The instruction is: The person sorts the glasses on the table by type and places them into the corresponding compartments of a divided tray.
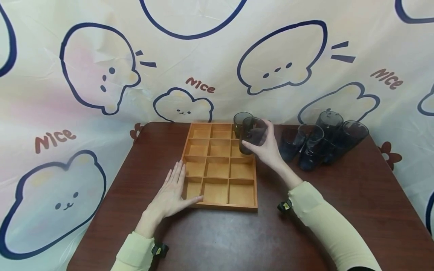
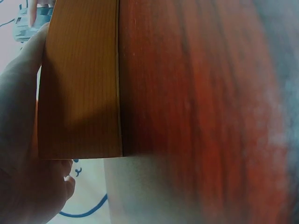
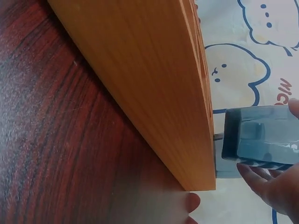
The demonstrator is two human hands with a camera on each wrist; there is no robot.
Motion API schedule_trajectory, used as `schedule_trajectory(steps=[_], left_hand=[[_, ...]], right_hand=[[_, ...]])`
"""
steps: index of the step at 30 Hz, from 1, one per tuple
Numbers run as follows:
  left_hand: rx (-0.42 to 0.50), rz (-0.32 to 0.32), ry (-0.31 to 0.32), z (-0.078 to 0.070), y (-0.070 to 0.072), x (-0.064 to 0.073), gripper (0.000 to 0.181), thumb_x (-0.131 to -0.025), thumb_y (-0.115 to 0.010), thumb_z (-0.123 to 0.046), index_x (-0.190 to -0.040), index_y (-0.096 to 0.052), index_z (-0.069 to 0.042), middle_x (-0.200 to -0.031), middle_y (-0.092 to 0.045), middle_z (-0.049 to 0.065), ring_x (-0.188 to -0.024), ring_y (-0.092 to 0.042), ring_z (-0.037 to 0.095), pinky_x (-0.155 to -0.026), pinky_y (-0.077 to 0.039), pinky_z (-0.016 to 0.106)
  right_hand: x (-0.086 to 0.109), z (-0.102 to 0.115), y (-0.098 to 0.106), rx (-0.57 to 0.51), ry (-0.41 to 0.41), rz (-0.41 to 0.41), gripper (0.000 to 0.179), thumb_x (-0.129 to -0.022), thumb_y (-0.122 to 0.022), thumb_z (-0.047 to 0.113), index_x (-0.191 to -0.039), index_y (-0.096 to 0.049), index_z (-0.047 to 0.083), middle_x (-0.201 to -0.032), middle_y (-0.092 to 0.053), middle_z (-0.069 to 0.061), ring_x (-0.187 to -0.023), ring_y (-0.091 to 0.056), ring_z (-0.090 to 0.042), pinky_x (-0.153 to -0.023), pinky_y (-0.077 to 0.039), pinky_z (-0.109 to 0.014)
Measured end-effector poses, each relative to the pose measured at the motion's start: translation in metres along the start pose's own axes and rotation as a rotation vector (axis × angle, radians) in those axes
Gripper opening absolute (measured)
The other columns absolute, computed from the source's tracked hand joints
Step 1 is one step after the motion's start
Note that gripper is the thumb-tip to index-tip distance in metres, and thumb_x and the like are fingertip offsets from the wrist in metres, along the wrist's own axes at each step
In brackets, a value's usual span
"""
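My right hand (image 1: pixel 268 147) grips a smoky dark drinking glass (image 1: pixel 251 132) by its sides, over the right column of a wooden compartment box (image 1: pixel 223 206). In the right wrist view the glass (image 3: pixel 264 133) is above the level of the box's rim. Just behind it, a second glass (image 1: pixel 238 124) stands upright in the back right compartment, partly covered by the held one. My left hand (image 1: pixel 169 195) rests against the box's left side, fingers straight and spread, with the thumb across the front left corner. The left wrist view shows the box wall (image 2: pixel 84 79) close beside that hand.
Several more dark glasses stand in a cluster (image 1: pixel 315 146) on the table's right, beyond my right wrist. The brown table (image 1: pixel 356 195) meets a patterned curtain (image 1: pixel 223 56) at its back edge. Thin dividers split the box into rows of square compartments.
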State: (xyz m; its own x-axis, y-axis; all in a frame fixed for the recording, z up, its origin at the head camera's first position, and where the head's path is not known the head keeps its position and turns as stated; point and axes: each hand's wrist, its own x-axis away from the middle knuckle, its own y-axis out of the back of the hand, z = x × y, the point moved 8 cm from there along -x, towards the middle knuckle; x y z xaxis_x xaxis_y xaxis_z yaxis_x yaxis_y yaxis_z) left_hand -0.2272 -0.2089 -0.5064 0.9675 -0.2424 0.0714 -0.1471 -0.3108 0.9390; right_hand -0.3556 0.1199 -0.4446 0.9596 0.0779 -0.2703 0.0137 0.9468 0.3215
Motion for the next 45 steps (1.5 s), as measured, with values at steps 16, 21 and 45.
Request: schedule_trajectory(steps=[16,21,45], left_hand=[[0.01,-0.01,-0.011,-0.001,-0.002,0.001,0.136,-0.088,-0.07,-0.083,-0.176,-0.008,0.0,-0.187,0.0,0.019,-0.175,-0.006,0.04,-0.141,-0.014,0.063],[0.007,-0.006,-0.009,-0.001,-0.002,0.001,0.137,-0.088,-0.069,-0.084,-0.176,-0.008,0.0,-0.187,0.0,0.018,-0.175,-0.005,0.039,-0.141,-0.014,0.062],[0.01,-0.025,-0.024,-0.001,0.0,0.002,0.136,-0.088,-0.069,-0.084,-0.175,-0.008,0.001,-0.187,-0.001,0.02,-0.174,-0.007,0.04,-0.141,-0.014,0.063]], right_hand=[[0.004,-0.008,-0.016,0.039,0.026,0.022,0.101,-0.086,-0.094,0.013,-0.162,-0.027,0.011,-0.142,-0.066,-0.022,-0.124,-0.067,-0.04,-0.102,-0.056,-0.051],[0.006,-0.014,-0.019,0.071,0.014,0.022,0.102,-0.087,-0.094,0.014,-0.164,-0.026,0.008,-0.141,-0.067,-0.023,-0.125,-0.065,-0.04,-0.103,-0.054,-0.052],[0.001,-0.019,-0.022,0.171,-0.004,0.069,0.105,-0.085,-0.095,0.018,-0.163,-0.027,0.002,-0.142,-0.066,-0.033,-0.134,-0.066,-0.047,-0.111,-0.055,-0.063]])
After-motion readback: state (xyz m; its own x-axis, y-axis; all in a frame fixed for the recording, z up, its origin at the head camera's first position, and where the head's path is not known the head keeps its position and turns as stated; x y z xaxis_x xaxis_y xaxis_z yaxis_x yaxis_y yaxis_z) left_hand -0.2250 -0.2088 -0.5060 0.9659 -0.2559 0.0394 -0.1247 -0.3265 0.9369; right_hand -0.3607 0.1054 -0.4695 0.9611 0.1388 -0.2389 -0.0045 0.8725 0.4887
